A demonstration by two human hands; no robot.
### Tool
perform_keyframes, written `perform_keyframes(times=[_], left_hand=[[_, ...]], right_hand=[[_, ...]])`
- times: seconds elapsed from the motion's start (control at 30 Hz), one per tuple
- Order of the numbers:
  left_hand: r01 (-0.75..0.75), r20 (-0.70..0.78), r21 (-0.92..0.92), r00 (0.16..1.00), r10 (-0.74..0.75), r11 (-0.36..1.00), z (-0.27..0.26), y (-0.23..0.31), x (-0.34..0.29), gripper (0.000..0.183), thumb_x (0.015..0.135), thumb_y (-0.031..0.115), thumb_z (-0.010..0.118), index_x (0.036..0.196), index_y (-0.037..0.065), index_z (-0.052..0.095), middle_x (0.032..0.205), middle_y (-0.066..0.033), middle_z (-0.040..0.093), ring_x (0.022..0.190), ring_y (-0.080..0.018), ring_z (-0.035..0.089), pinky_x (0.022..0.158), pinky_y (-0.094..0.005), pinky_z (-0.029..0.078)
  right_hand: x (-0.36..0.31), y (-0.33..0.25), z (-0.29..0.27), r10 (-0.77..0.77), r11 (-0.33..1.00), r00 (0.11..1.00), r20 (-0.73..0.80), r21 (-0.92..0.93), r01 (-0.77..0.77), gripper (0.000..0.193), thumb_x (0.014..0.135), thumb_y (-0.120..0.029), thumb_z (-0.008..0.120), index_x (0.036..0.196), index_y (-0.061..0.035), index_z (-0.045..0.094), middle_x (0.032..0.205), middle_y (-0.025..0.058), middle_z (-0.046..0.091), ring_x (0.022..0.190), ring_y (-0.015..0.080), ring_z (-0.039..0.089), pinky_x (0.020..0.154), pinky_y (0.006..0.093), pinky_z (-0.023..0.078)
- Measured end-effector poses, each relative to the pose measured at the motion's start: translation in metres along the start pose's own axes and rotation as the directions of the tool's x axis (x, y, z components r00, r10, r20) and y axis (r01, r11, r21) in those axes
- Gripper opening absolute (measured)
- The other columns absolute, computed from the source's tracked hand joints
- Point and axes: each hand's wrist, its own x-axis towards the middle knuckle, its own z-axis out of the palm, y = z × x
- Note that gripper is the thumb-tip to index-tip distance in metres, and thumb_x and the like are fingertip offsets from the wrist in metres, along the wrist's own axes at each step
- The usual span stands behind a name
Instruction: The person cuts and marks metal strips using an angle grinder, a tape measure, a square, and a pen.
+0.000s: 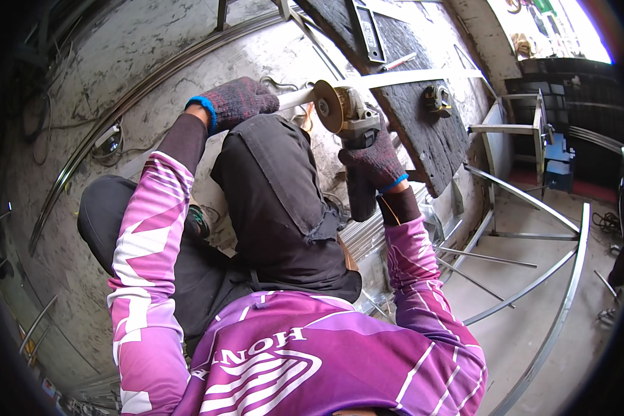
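Dark plank (423, 139) flanks grinder (358, 125) in right fingers (358, 159) (gloved).

White lettering (290, 338) and a striped emblem (271, 378) stand on the purple shirt (374, 353), toward six o'clock, upside down

my straight path from left hand (239, 104) to right hand (376, 161) blocked by the cutting disc (331, 106), bent knee (267, 166) walling the near side, room I can use over the dark board's near end (433, 156), tape measure (437, 101) and pale strip (409, 77) beyond
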Motion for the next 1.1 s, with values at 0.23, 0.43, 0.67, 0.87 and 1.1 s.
perform_keyframes(times=[0.23, 0.43, 0.67, 0.87, 1.1], left_hand=[[-0.015, -0.011, -0.011, 1.000, 0.015, 1.000, 0.004, -0.003, 0.001, 0.024, 0.090, 0.019, 0.061, 0.110, 0.011, 0.070, 0.100, -0.0186, 0.069, 0.095, -0.0383, 0.069, 0.083, -0.0459, 0.055], [-0.029, -0.024, -0.044, 0.999, 0.028, 0.999, 0.004, -0.004, 0.003, 0.021, 0.089, 0.019, 0.061, 0.107, 0.011, 0.069, 0.098, -0.0180, 0.069, 0.092, -0.0387, 0.069, 0.081, -0.0464, 0.055], [-0.086, -0.061, 0.031, 0.994, 0.088, 0.996, 0.008, -0.009, 0.001, 0.021, 0.090, 0.021, 0.060, 0.106, 0.012, 0.069, 0.098, -0.0174, 0.069, 0.093, -0.0385, 0.069, 0.082, -0.0465, 0.055], [0.118, 0.033, -0.167, 0.993, -0.114, 0.979, -0.009, 0.012, 0.001, 0.022, 0.090, 0.022, 0.059, 0.107, 0.012, 0.069, 0.100, -0.0168, 0.069, 0.095, -0.0378, 0.069, 0.083, -0.0455, 0.055], [0.017, -0.033, -0.134, 0.999, -0.021, 0.991, -0.004, 0.005, -0.002, 0.026, 0.097, 0.027, 0.057, 0.101, 0.005, 0.069, 0.095, -0.0200, 0.068, 0.087, -0.0368, 0.067, 0.079, -0.0446, 0.051]], right_hand=[[0.001, 0.001, 0.000, -0.032, 0.999, 0.999, -0.012, -0.033, 0.032, 0.103, 0.058, -0.007, 0.087, 0.147, -0.0033, 0.034, 0.122, 0.0108, 0.059, 0.109, 0.0223, 0.060, 0.095, 0.0356, 0.052], [0.001, 0.002, -0.001, -0.042, 0.998, 0.999, -0.012, -0.038, 0.042, 0.104, 0.058, -0.007, 0.086, 0.148, -0.0034, 0.034, 0.122, 0.0111, 0.059, 0.109, 0.0224, 0.059, 0.095, 0.0357, 0.052], [-0.005, -0.014, 0.003, -0.089, 0.991, 0.994, -0.060, -0.103, 0.082, 0.103, 0.059, -0.007, 0.085, 0.148, -0.0036, 0.033, 0.123, 0.0118, 0.059, 0.110, 0.0231, 0.059, 0.096, 0.0359, 0.052], [-0.006, -0.017, 0.003, -0.051, 0.993, 0.997, -0.058, -0.112, 0.044, 0.099, 0.059, -0.007, 0.085, 0.145, -0.0028, 0.036, 0.127, 0.0118, 0.055, 0.113, 0.0225, 0.057, 0.096, 0.0364, 0.051], [-0.002, -0.012, 0.001, -0.064, 0.998, 0.997, -0.041, -0.030, 0.063, 0.102, 0.061, -0.005, 0.085, 0.148, -0.0029, 0.032, 0.115, 0.0109, 0.063, 0.102, 0.0221, 0.062, 0.091, 0.0346, 0.054]])
